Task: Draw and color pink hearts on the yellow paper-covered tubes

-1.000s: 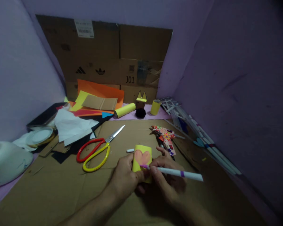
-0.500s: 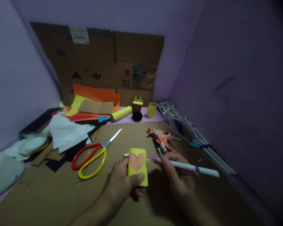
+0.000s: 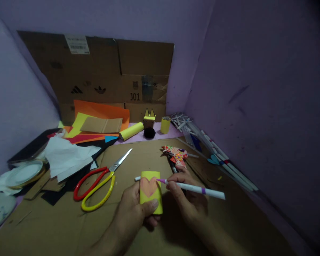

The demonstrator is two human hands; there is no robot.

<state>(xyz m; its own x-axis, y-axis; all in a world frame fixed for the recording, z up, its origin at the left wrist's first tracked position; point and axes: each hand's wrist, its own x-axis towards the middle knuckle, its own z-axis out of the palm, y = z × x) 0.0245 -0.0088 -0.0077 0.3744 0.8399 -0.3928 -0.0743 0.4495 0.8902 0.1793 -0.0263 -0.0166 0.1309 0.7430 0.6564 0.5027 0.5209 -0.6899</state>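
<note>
My left hand (image 3: 132, 208) is closed around a flattened yellow paper tube (image 3: 158, 196), thumb pressed on its front. A pinkish-orange heart (image 3: 148, 188) is coloured on the tube's face. From behind the tube's left side pokes a short white stick-like end (image 3: 137, 179); what it belongs to is hidden. Pinched in my right hand (image 3: 189, 201) is a white felt-tip marker (image 3: 213, 193) with a purple band and a purple-pink tip. The tip is at the heart's upper right edge; whether it touches the paper I cannot tell.
Scissors (image 3: 102, 183) with red and yellow handles lie half-spread on the left. White tissue (image 3: 68, 156) and coloured paper sheets (image 3: 101, 110) are piled behind. A yellow roll (image 3: 132, 131), a yellow cylinder (image 3: 165, 125) and a flower-patterned piece (image 3: 177, 153) sit farther back. White sticks (image 3: 229, 167) line the right wall.
The marker's tip has moved left, from a gap beside the tube onto or just over the heart. The whole view has shifted slightly, so the background sits farther left.
</note>
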